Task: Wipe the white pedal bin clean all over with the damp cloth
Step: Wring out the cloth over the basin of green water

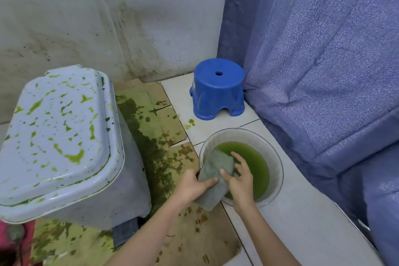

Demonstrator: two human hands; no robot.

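Note:
The white pedal bin [64, 136] stands at the left on stained cardboard, lid closed and spattered with green smears; its grey pedal [125, 232] sticks out at the base. A grey damp cloth [216, 173] hangs over the left rim of a clear bowl [277, 157] of green water. My left hand [192, 185] grips the cloth's lower part, thumb on top. My right hand [239, 179] pinches the cloth's upper part over the bowl, the other fingers spread. Both hands are to the right of the bin, apart from it.
A blue plastic stool [218, 90] stands in the corner behind the bowl. A blue curtain [323, 71] hangs along the right side. Flattened cardboard [164, 136] with green stains covers the floor by the bin. The wall [108, 17] behind is dirty.

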